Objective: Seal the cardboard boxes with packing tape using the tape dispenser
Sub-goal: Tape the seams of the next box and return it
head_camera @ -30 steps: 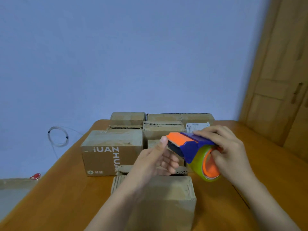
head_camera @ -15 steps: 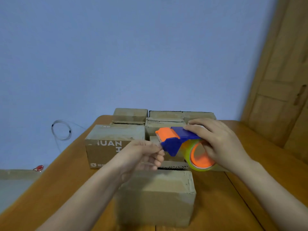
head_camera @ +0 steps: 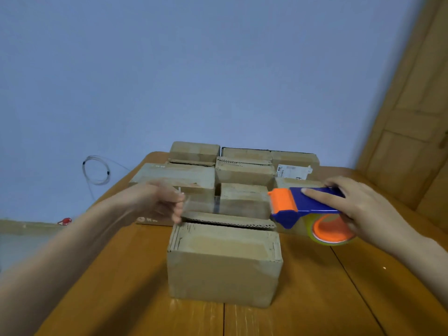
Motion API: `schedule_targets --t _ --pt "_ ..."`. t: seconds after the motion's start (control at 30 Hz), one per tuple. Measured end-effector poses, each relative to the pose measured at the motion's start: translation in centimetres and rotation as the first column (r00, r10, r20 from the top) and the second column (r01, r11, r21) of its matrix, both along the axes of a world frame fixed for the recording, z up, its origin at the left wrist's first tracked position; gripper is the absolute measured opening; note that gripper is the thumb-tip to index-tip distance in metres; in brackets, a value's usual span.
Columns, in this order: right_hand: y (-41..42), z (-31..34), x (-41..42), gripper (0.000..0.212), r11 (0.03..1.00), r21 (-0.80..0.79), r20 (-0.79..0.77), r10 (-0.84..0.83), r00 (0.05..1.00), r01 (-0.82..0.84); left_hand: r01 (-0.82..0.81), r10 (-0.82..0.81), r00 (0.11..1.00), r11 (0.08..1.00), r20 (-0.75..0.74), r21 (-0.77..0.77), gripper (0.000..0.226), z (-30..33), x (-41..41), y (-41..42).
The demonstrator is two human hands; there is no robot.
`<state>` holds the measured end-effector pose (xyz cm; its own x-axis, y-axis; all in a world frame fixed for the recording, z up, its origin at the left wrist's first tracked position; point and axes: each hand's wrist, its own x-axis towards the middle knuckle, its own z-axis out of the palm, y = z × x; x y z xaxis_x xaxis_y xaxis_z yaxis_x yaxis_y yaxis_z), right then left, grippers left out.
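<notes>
Clear tape strip (head_camera: 225, 204) stretched above nearest brown cardboard box (head_camera: 224, 260)
Left hand (head_camera: 164, 202) pinched the strip's end; right hand (head_camera: 358, 209) gripped the blue-and-orange tape dispenser (head_camera: 303, 207)

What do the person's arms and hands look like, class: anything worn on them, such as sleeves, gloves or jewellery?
Both forearms are bare as far as the frame shows: no sleeves come into view. The left hand and right hand wear no gloves, and no rings, watch or bracelet can be seen. The left hand is motion-blurred, so fine detail there cannot be told.

Blue and orange tape dispenser (head_camera: 300, 207), plain brown cardboard boxes (head_camera: 224, 263); orange-brown wooden table (head_camera: 315, 299)
</notes>
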<state>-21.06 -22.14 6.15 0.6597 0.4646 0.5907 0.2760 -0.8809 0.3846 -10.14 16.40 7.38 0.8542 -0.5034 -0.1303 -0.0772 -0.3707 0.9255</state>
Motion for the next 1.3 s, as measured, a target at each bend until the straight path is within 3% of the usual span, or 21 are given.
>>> schedule_targets --t 0.07,0.2,0.33,0.47,0.53,0.7,1.0,1.3 --pt "-1.2 -0.4 -0.8 0.097 0.999 0.024 -0.044 -0.027 0.999 0.028 0.015 -0.014 0.999 0.999 -0.034 0.037 0.042 -1.0 0.3 1.4" --pt "-2.9 -1.2 -1.8 0.108 0.997 0.049 -0.119 -0.056 0.991 0.062 -0.047 0.047 0.999 0.999 -0.028 0.016 0.028 -2.4 1.0 3.0" --pt "-4.4 -1.5 -2.7 0.115 0.988 0.117 -0.106 -0.087 0.991 0.099 -0.028 0.027 0.999 0.999 -0.027 -0.028 0.06 -2.5 1.2 4.6" --pt "-3.8 -1.8 -2.6 0.098 0.993 0.067 -0.072 -0.089 0.993 0.094 -0.086 0.086 0.996 0.99 -0.003 -0.108 0.03 -2.2 1.7 3.9" --pt "-3.5 -1.8 -2.5 0.094 0.994 0.064 -0.06 -0.08 0.995 0.084 -0.11 0.11 0.994 0.987 -0.007 -0.118 0.025 -2.3 1.8 3.6" --pt "-2.9 -2.1 -2.6 0.091 0.998 0.01 -0.028 -0.058 0.998 0.058 -0.169 0.169 0.986 0.981 -0.011 -0.098 0.04 -3.5 2.4 3.7" --pt "-2.3 -2.4 -1.6 0.094 0.998 0.018 -0.004 -0.067 0.998 0.067 -0.245 0.245 0.97 0.963 -0.015 -0.113 0.036 -4.5 2.5 4.4" --pt "-2.5 -5.6 -1.3 0.095 0.994 0.09 -0.11 -0.056 0.992 0.066 -0.241 0.241 0.97 0.965 -0.007 -0.102 0.038 -6.1 2.5 5.1"
